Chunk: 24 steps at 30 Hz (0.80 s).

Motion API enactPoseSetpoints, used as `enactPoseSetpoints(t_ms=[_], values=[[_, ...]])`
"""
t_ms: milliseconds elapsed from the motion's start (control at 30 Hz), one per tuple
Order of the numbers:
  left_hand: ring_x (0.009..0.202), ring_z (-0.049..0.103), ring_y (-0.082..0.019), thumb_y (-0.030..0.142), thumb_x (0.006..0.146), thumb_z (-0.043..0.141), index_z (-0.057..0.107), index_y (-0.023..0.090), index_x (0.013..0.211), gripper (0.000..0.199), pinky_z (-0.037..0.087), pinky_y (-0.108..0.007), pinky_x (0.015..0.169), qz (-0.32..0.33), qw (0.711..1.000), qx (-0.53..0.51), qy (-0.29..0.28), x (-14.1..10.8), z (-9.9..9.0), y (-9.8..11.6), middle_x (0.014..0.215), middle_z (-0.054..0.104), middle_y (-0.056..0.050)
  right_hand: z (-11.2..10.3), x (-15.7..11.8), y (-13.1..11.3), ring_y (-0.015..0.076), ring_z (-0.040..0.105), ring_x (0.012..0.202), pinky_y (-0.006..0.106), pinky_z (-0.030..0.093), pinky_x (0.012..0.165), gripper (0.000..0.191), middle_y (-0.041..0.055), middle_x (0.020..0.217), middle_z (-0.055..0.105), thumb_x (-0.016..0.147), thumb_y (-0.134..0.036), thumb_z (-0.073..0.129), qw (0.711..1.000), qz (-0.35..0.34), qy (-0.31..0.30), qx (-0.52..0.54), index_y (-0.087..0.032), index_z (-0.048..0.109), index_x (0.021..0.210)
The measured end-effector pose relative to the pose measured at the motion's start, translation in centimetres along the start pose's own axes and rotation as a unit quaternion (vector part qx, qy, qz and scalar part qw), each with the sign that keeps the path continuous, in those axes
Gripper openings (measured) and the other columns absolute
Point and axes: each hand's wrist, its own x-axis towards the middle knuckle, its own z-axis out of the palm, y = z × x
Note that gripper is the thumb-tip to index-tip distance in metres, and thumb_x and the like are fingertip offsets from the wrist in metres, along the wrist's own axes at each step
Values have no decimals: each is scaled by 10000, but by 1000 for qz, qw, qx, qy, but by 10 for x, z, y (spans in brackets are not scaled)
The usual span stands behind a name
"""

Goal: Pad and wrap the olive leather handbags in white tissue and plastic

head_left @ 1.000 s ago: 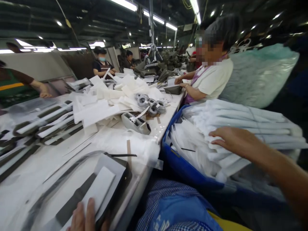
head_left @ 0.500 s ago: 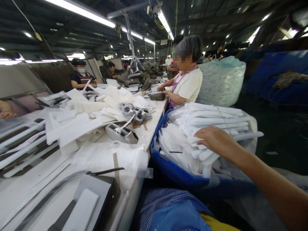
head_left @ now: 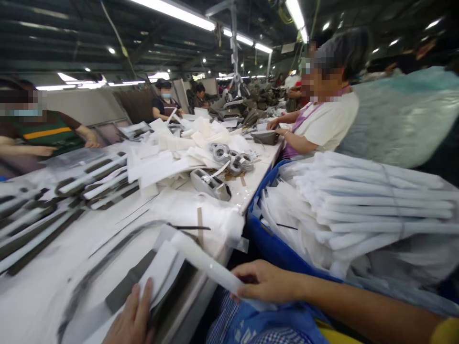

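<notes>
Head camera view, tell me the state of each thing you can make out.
White strip, held, slanting
Right hand, closed on that
Left hand, open, laid on white piece
White rolls, tied in a bundle
Blue bin, open, heaped full
Grey coils, wound up
White sheets, loosely heaped
Ceiling lights, lit

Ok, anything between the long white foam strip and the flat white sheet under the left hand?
Nothing visible: the foam strip in the right hand overlaps the white sheet at its far end; the left hand covers only the near part.

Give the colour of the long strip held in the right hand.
The strip in the right hand is white, as the head view shows best.
</notes>
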Motion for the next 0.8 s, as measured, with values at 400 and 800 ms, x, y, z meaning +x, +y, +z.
enactPoseSetpoints(t_ms=[400, 800], values=[[1216, 619, -290, 301, 927, 540, 337, 196, 1511, 627, 530, -409, 973, -129, 948, -15, -292, 54, -80, 19, 1472, 504, -150, 39, 80, 27, 221, 590, 1098, 482, 436, 1051, 437, 81, 1151, 693, 912, -58, 437, 789, -421, 34, -447, -229, 648, 1255], [1377, 462, -308, 438, 871, 640, 255, 169, 1535, 814, 474, -430, 1056, -131, 961, -65, -237, 38, -77, 28, 1536, 399, -206, 81, 149, 66, 179, 608, 1020, 381, 440, 968, 274, 7, 1064, 746, 1003, -219, 495, 744, -501, 138, -419, -311, 703, 1156]])
